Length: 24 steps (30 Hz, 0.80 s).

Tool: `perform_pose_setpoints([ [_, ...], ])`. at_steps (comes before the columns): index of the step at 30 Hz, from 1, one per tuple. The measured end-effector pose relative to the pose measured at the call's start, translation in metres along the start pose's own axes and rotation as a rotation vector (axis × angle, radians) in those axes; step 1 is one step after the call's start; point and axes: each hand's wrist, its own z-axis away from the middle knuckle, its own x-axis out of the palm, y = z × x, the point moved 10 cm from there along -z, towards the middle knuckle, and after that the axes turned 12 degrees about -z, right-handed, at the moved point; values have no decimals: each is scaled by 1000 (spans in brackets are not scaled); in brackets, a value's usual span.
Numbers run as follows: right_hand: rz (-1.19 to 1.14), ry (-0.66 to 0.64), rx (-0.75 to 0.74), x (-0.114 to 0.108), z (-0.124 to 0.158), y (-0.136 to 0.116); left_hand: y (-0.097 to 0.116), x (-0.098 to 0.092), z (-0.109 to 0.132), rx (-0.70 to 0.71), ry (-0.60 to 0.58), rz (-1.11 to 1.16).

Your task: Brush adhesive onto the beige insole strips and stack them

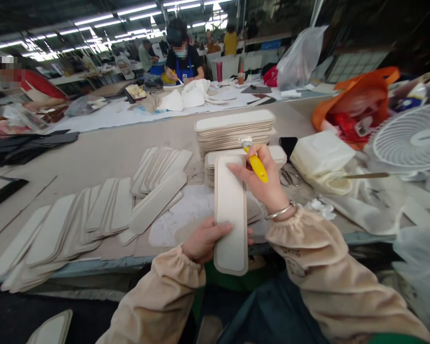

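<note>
Upright in front of me is a long off-white panel (231, 210) with rounded corners and a beige border. My left hand (208, 239) grips its lower part, thumb on the face and fingers behind. My right hand (261, 177) pinches the panel's upper right edge and also holds a yellow-handled brush (257, 165) whose head carries white stuff. Just behind stand two stacks of similar panels, a taller stack (236, 131) and a lower stack (277, 155). More such panels (103, 205) lie fanned out on the table to the left.
A white fan (415, 138), an orange bag (372, 95) and a white plastic container (322, 148) crowd the right side. Scissors (289, 177) and a black phone (287, 145) lie near the stacks. Black pieces (28, 145) lie far left. A co-worker (182, 59) sits opposite.
</note>
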Motion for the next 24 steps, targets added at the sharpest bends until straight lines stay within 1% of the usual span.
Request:
perform_pose_setpoints([
  [3, -22, -6, -15, -2, 1, 0, -2, 0, -1, 8, 5, -22],
  [6, -28, -12, 0, -1, 2, 3, -2, 0, 0, 23, -8, -26],
  [10, -66, -8, 54, -1, 4, 7, -8, 5, 2, 30, -82, -20],
  [13, -92, 19, 48, -5, 2, 5, -14, 7, 2, 44, -123, -46],
  [17, -92, 44, 21, -11, -1, 1, -19, 4, 1, 58, -117, -62],
  [24, -82, 48, 39, -15, 0, 2, -20, 0, 1, 45, -102, -70],
])
